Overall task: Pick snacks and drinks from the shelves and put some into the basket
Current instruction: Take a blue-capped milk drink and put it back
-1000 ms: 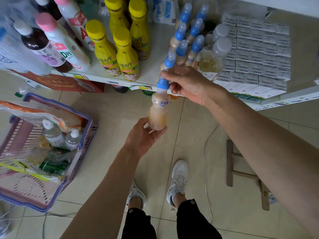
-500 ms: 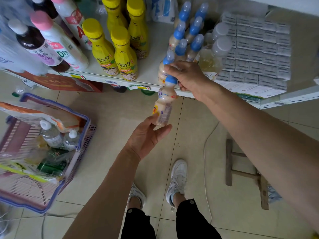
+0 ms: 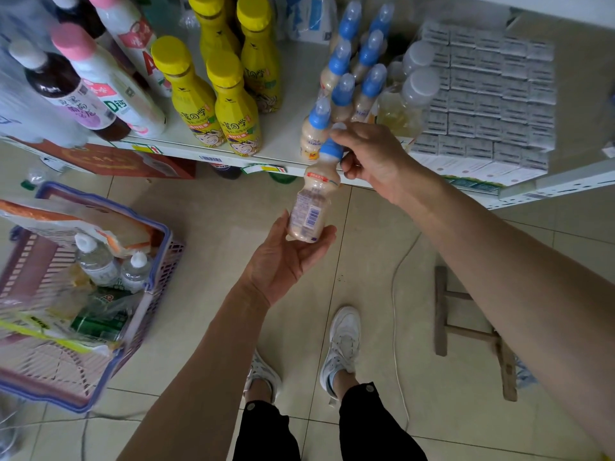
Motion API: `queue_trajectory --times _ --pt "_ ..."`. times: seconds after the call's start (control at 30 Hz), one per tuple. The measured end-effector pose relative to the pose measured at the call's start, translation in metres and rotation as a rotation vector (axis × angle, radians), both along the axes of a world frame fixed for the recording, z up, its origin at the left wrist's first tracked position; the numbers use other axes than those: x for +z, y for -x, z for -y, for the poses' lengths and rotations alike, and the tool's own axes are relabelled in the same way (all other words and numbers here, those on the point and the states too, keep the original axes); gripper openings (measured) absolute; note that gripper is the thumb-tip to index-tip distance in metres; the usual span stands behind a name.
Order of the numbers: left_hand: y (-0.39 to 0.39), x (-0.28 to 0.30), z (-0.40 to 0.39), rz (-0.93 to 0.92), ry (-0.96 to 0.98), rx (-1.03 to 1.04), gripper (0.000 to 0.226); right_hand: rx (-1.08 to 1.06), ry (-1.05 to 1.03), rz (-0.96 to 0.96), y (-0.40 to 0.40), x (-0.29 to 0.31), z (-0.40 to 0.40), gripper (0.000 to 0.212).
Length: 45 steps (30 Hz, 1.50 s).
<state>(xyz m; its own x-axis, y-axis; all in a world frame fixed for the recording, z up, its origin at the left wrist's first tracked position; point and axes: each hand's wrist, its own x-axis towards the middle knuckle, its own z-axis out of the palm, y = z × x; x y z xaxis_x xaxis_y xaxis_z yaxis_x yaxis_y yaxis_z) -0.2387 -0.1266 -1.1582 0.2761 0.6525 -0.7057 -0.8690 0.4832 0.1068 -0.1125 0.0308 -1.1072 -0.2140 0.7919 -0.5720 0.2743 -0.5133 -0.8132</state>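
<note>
A small beige milk drink bottle with a blue cap hangs in front of the shelf edge. My right hand pinches it at the cap. My left hand is cupped under its base, fingers spread, touching the bottom. Several more of these blue-capped bottles stand on the white shelf. The purple and pink basket sits on the floor at the left, holding two water bottles, a green can and snack bags.
Yellow bottles and pink-capped and dark bottles stand to the left on the shelf. Stacked small grey boxes fill its right side. A wooden stool and a white cable lie on the tiled floor by my feet.
The bottle has turned so its barcode faces me and has tilted slightly. My left hand opened under its base. My right hand shifted a little right along the shelf.
</note>
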Motion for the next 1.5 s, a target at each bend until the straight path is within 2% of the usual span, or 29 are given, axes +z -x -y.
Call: queue_trajectory --times 0.33,0.53,0.7,0.83,1.1,1.17,1.37,1.5 --pt "-0.004 0.007 -0.001 -0.092 -0.031 -0.002 0.034 0.005 -0.051 0.052 -0.004 0.003 0.001 0.023" --pt "-0.004 0.008 -0.001 -0.04 0.017 -0.011 0.031 0.013 -0.048 0.05 -0.007 0.005 0.005 0.024" --pt "-0.006 0.007 0.001 -0.028 0.043 -0.014 0.035 0.014 -0.05 -0.01 -0.006 0.006 0.005 0.021" --pt "-0.006 0.001 -0.001 -0.061 0.055 0.012 0.041 0.045 -0.15 0.013 -0.005 0.009 0.004 0.018" --pt "-0.014 -0.006 -0.017 -0.117 0.102 0.007 0.038 0.174 -0.265 0.095 -0.007 0.017 -0.003 0.045" --pt "-0.016 -0.007 -0.021 -0.125 0.137 0.0 0.037 0.206 -0.255 0.107 -0.01 0.019 -0.006 0.043" --pt "-0.021 -0.004 -0.031 -0.153 0.188 -0.105 0.039 0.327 -0.266 0.156 -0.021 0.025 -0.015 0.012" --pt "-0.024 -0.007 -0.033 -0.139 0.186 -0.083 0.04 0.372 -0.335 0.234 -0.024 0.026 -0.016 0.023"
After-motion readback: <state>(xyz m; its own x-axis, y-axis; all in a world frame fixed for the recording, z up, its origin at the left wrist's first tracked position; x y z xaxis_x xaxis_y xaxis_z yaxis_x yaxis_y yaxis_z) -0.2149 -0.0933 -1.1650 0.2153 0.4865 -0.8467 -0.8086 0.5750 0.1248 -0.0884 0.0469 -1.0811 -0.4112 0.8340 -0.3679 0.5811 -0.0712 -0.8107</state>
